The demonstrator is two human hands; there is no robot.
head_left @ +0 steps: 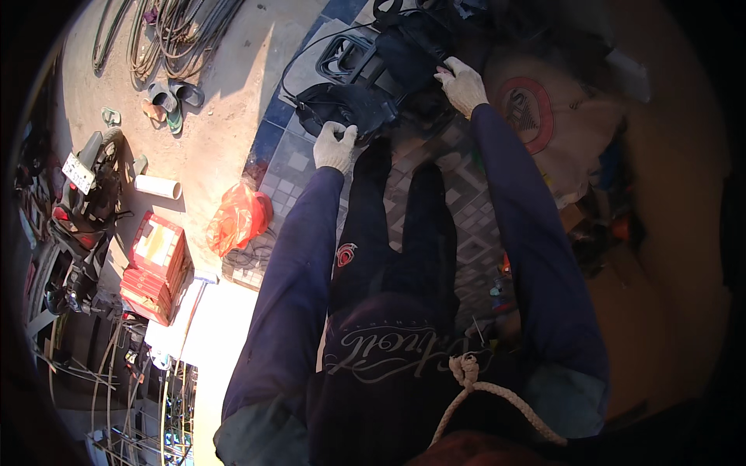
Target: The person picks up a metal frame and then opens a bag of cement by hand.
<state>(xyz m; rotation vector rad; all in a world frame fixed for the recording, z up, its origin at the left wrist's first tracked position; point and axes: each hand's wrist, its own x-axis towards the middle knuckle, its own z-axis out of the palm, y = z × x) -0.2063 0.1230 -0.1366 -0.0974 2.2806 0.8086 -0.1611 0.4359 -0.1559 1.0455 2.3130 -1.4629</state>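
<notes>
Two dark bag-like things lie on the tiles in front of my feet, their exact kind hard to read in the shadow. At the near edge of the left one, a rounded black bag [353, 106], my left hand [335, 147] in a pale work glove has its thumb and fingers curled into a pinch. My right hand [465, 89], gloved too, closes thumb against fingers at the right side of the larger black bag [412, 54]. Between the bags sits a grey looped frame or handle [342, 58]. A thin black cord [299, 58] arcs over to the left.
Patterned tiles [295, 161] lie underfoot. An orange-red plastic bag [239, 219] and red boxes [154, 268] stand to the left, near a white pipe [158, 186], sandals [172, 99] and a motorbike [81, 202]. Coiled hoses [175, 35] lie far left; a brown sack [556, 128] is at right.
</notes>
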